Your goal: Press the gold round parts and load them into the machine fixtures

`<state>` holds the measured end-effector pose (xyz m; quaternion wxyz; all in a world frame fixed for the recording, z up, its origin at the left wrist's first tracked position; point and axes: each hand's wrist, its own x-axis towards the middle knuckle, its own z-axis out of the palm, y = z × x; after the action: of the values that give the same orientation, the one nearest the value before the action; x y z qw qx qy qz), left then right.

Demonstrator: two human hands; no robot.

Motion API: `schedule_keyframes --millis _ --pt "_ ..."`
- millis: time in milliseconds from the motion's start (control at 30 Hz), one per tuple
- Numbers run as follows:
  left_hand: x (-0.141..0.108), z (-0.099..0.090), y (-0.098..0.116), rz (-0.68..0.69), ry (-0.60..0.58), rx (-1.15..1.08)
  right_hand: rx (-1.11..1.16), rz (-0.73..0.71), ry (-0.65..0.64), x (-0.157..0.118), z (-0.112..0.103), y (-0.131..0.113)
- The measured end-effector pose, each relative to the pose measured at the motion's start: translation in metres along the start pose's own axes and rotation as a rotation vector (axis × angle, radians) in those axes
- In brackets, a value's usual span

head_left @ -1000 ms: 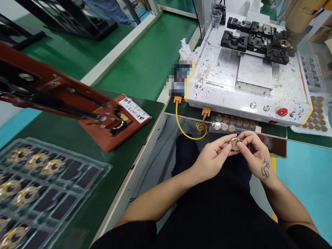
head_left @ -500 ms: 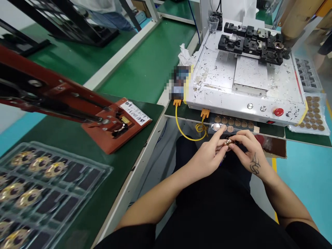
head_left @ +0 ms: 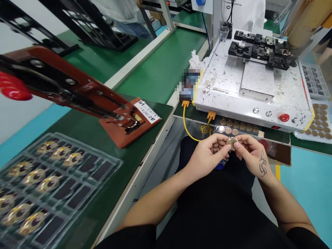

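A small round gold-coloured disc [head_left: 232,142] is pinched between the fingertips of both my hands, held above my lap in front of the bench edge. My left hand [head_left: 207,155] grips it from the left and my right hand [head_left: 252,155], with a tattoo on its back, grips it from the right. Just beyond my fingers lies a clear strip of round brown discs [head_left: 237,127] on the shelf under the white machine [head_left: 256,93].
A red hand press [head_left: 77,93] with a red knob reaches over the dark green bench at left. A clear tray of gold parts [head_left: 49,180] sits at front left. Black fixtures [head_left: 261,50] stand on the machine; more disc sheets [head_left: 321,121] lie at right. A yellow cable [head_left: 189,131] hangs down.
The disc was tilted edge-on half a second ago and now faces me flat again. My hands stay together; the view has shifted slightly.
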<state>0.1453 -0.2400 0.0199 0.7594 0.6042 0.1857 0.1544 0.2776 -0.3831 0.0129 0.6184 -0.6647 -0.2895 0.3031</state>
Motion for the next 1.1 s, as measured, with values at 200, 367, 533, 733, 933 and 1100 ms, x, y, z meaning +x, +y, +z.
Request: schedule_keyframes --millis 200,367,533,733,933,1100 --pt "-0.004 0.001 0.004 0.026 0.021 0.05 -0.029 -0.054 0.027 -0.005 0.005 -0.009" --pt "-0.005 0.002 0.009 0.009 0.008 0.043 -0.051 -0.084 0.026 -0.007 0.008 -0.01" --pt "-0.002 -0.002 0.013 0.003 0.011 0.072 -0.136 -0.149 -0.048 -0.002 0.001 -0.007" --pt "-0.001 -0.011 0.016 0.06 0.072 0.231 -0.549 -0.598 -0.292 0.022 -0.01 -0.011" --pt "-0.014 -0.061 0.069 0.321 0.179 0.503 -0.61 -0.852 -0.295 0.056 0.01 -0.023" --pt "-0.026 -0.158 0.141 0.785 0.733 0.972 -0.497 -0.776 -0.267 0.079 0.041 -0.03"
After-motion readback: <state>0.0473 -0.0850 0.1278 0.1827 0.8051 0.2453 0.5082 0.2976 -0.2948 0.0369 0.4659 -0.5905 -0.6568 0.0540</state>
